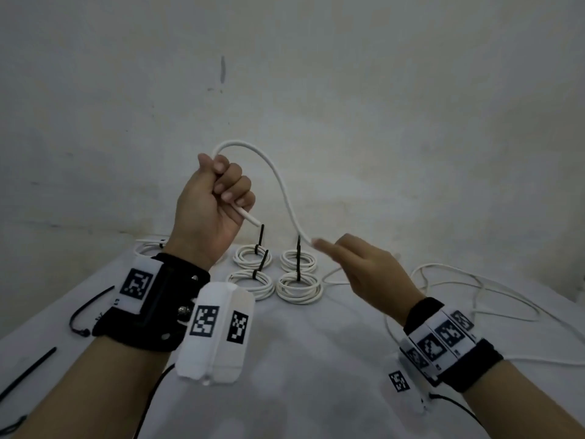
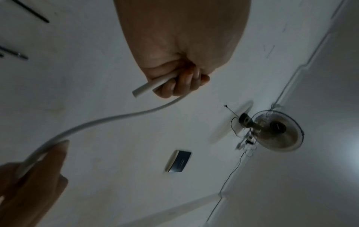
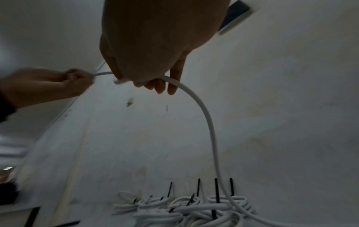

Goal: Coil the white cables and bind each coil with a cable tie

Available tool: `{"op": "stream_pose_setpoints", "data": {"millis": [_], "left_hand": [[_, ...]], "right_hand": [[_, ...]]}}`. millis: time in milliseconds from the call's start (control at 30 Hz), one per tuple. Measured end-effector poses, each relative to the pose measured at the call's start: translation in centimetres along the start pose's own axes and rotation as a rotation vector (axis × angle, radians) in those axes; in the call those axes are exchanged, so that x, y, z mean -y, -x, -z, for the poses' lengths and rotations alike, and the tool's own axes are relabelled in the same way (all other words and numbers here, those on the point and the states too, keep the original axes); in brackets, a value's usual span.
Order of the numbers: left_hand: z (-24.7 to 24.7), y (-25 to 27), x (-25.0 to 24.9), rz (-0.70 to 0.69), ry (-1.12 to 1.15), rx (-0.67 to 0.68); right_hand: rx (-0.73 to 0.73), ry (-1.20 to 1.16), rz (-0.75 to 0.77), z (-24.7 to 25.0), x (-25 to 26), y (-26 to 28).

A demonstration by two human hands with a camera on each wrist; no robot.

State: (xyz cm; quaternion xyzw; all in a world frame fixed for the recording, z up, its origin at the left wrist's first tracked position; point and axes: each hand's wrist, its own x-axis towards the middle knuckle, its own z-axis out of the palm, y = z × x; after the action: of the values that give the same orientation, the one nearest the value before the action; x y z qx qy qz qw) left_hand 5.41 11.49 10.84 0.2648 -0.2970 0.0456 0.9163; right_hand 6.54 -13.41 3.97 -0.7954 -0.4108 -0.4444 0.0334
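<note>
While my left hand (image 1: pixel 212 208) fists the white cable (image 1: pixel 278 182) near its cut end, held up above the table (image 1: pixel 316 359), the cable arches over and runs down-right to my right hand (image 1: pixel 364 267), whose fingers pinch it loosely; the slack lies beyond, so the right hand should feed the first loop leftward.

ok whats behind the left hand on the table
The left hand, gripping the white cable near its end, covers most of a tied coil; only its left loops show. Whether anything else lies behind the wrist can't be seen.
</note>
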Motion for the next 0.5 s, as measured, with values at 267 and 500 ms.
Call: {"op": "stream_pose_setpoints", "data": {"millis": [267, 500], "left_hand": [[0.1, 1.5, 4.1, 0.122, -0.443, 0.041], [2.3, 3.7, 6.0, 0.200, -0.823, 0.168]], "right_hand": [[-0.013, 0.056, 0.215, 1.1, 5.9, -2.1], [0.000, -0.263, -0.090, 2.6, 5.3, -2.9]]}}
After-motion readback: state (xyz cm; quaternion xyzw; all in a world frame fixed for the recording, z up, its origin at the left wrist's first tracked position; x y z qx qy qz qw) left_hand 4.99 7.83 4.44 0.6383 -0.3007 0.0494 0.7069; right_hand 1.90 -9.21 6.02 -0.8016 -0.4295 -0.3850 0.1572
